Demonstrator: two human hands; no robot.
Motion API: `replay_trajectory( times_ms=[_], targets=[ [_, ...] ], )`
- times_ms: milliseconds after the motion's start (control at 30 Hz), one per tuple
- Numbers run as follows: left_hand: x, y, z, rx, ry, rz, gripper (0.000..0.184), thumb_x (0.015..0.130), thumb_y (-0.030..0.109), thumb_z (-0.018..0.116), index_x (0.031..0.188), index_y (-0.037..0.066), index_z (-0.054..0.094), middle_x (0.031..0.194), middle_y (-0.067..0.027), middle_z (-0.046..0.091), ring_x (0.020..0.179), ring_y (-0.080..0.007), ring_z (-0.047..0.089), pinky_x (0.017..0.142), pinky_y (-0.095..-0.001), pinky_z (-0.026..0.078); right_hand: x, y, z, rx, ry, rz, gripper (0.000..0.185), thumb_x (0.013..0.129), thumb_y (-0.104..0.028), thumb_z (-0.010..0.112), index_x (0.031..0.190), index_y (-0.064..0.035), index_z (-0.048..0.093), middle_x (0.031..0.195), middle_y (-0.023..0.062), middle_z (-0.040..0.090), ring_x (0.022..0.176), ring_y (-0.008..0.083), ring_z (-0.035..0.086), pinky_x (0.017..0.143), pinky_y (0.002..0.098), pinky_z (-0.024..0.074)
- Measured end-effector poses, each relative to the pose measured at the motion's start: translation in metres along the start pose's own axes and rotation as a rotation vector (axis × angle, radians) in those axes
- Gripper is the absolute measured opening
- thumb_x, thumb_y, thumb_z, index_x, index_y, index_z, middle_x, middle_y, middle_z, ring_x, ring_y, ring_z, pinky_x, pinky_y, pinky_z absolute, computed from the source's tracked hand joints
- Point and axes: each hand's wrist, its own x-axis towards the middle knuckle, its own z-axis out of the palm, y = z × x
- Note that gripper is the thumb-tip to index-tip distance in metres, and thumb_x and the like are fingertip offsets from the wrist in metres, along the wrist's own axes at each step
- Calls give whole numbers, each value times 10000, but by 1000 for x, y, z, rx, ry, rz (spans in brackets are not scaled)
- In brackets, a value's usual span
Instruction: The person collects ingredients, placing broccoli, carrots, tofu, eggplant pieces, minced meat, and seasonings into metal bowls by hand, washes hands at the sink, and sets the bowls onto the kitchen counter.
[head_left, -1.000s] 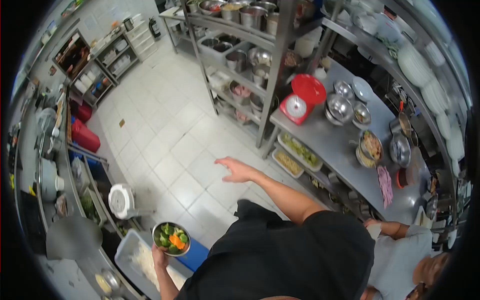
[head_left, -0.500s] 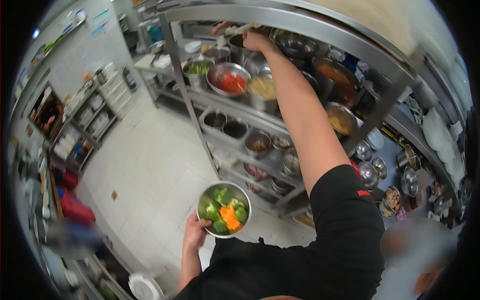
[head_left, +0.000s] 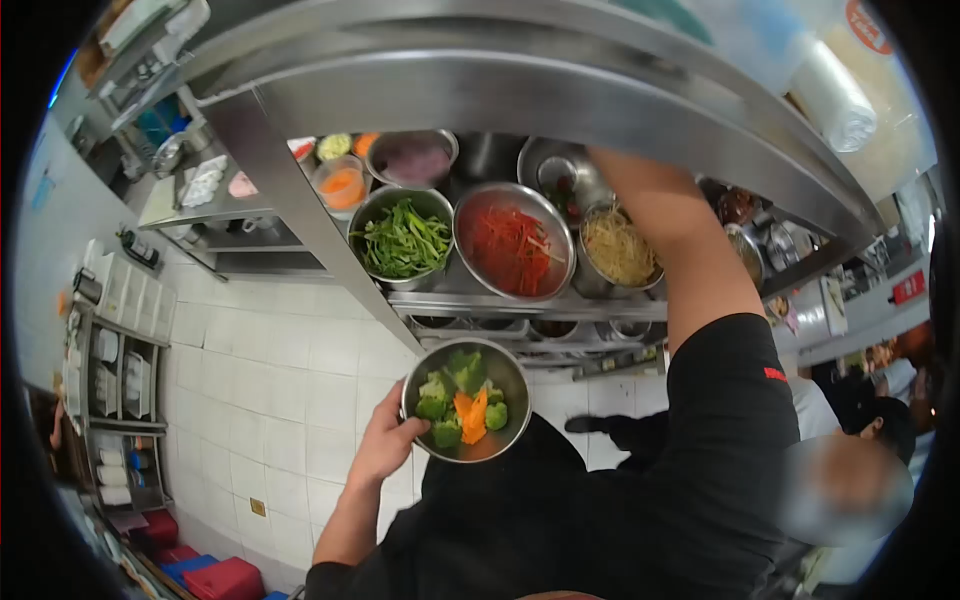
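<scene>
My left hand [head_left: 385, 437] grips the rim of a steel bowl [head_left: 516, 420], thumb over the edge. Inside lie broccoli florets [head_left: 466, 372] and orange carrot slices [head_left: 472, 418]. My right forearm [head_left: 668, 205] reaches over the shelf, and the hand is hidden behind the steel crossbeam [head_left: 520, 95]. Below and beside that arm stands a pot of pale yellow shreds [head_left: 620, 246]. A bowl of red shreds [head_left: 513, 250] and a bowl of cut green vegetables [head_left: 403, 240] sit to its left. Behind them is a mostly bare steel bowl [head_left: 560, 165].
A slanting steel post [head_left: 325, 215] and the shelf's front edge [head_left: 520, 305] frame the rack. A tub of orange pieces [head_left: 342, 185] stands behind the greens. Another person [head_left: 885, 420] is at the right. Red and blue bins [head_left: 225, 578] sit on the floor at the lower left.
The view has moved closer to the rack and turned. My right arm still reaches in, but its hand has gone out of sight behind the beam. The bowl stays in my left hand.
</scene>
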Motion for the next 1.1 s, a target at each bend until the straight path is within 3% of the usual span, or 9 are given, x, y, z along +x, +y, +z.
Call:
replay_trajectory(
  times_ms=[133, 300, 500, 567, 700, 767, 867, 1000, 1100],
  targets=[
    [9, 37, -16, -35, -160, -70, 605, 794, -58, 542, 1395, -41, 465, 1199, -107, 630, 1132, -158, 567, 960, -289, 464, -48, 12, -15, 180, 55, 93, 500, 883, -234, 634, 1353, -77, 567, 1325, 159, 605, 1219, 335, 574, 998, 430, 480],
    [24, 52, -17, -200, -276, -173, 607, 808, -24, 544, 1409, -27, 453, 1108, -104, 635, 840, -168, 646, 685, -275, 543, -124, -30, -58, 531, 57, 38, 464, 894, -219, 620, 1336, -86, 579, 1301, 150, 615, 1198, 325, 583, 984, 428, 490],
    [30, 54, -19, -218, -378, -180, 616, 845, -20, 527, 1441, -10, 371, 1099, -139, 626, 770, -229, 680, 528, -329, 586, -238, -169, -85, 1002, -323, -323, 423, 907, -201, 603, 1316, -96, 593, 1272, 139, 627, 1174, 313, 593, 967, 426, 502],
    [33, 50, -18, -210, -372, -182, 606, 840, -21, 526, 1428, -12, 380, 1096, -143, 627, 770, -232, 682, 516, -331, 585, -273, -202, -38, 825, -163, -650, 474, 874, -231, 679, 1299, -50, 575, 1271, 167, 598, 1178, 354, 580, 993, 449, 468],
    [44, 35, -13, -92, -454, -192, 624, 782, 32, 544, 1391, -26, 417, 1099, -149, 637, 824, -263, 689, 509, -362, 584, -343, -283, 16, 554, -135, -236, 331, 881, -195, 674, 1170, -54, 598, 1168, 132, 552, 1139, 327, 545, 974, 456, 448],
    [47, 24, -1, -29, -490, -215, 613, 770, 11, 536, 1371, -9, 420, 1097, -163, 636, 831, -275, 696, 504, -369, 593, -371, -293, 38, 682, 79, -141, 310, 880, -202, 666, 1149, -56, 615, 1151, 136, 557, 1134, 330, 535, 965, 454, 443],
    [59, 8, 22, 11, -675, -291, 592, 804, -24, 517, 1382, 13, 397, 1112, -170, 622, 820, -278, 696, 506, -357, 606, -408, -306, 58, 714, 17, 51, 275, 882, -219, 657, 1096, -47, 646, 1140, 139, 568, 1098, 333, 543, 946, 448, 450],
    [77, -6, 134, 127, -816, -411, 575, 804, -39, 532, 1367, 16, 427, 1134, -156, 624, 849, -266, 702, 544, -367, 620, -502, -256, 85, 743, 119, 234, 224, 893, -218, 648, 1017, -34, 671, 1040, 130, 605, 1049, 341, 562, 928, 433, 464],
    [92, -36, 211, 142, -915, -508, 539, 797, -43, 547, 1329, 14, 476, 1120, -136, 639, 860, -257, 703, 580, -382, 625, -580, -220, 92, 706, 602, 660, 221, 898, -217, 658, 1011, -27, 671, 962, 155, 640, 964, 362, 604, 858, 452, 500]
  ],
)
